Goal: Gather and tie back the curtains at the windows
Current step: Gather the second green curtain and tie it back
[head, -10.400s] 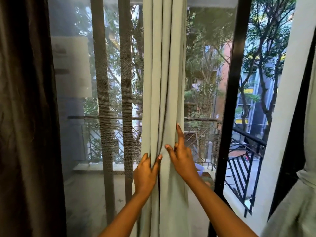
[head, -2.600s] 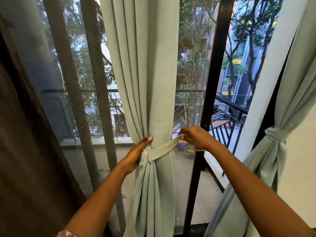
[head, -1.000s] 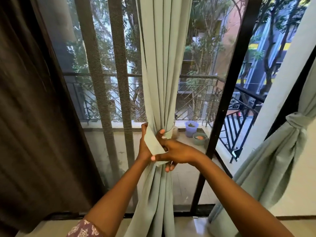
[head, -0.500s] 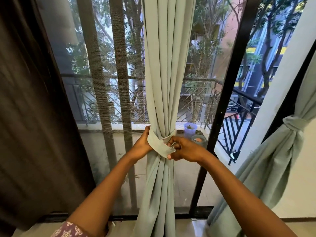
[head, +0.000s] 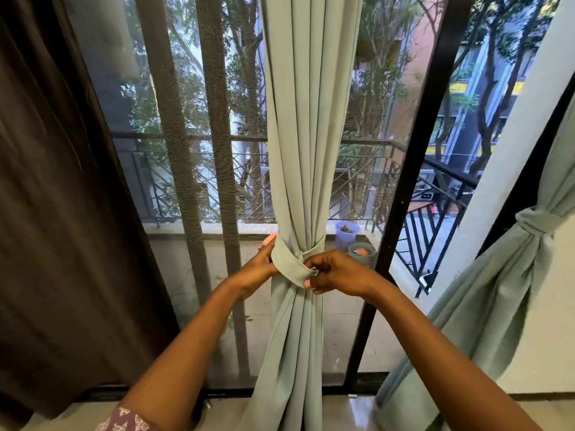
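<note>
Both hands meet at the waist of the pale green curtain: the left hand is curled around the bundle's left side, steadying the tieback band, while the right hand pinches the band's free end at the front, where a small fastener seems to sit, too small to tell. That curtain is gathered and wrapped, with the closure apparently not yet finished. Further right, a second green curtain already hangs tied. At far left, the dark brown curtain hangs loose, so it probably remains.
</note>
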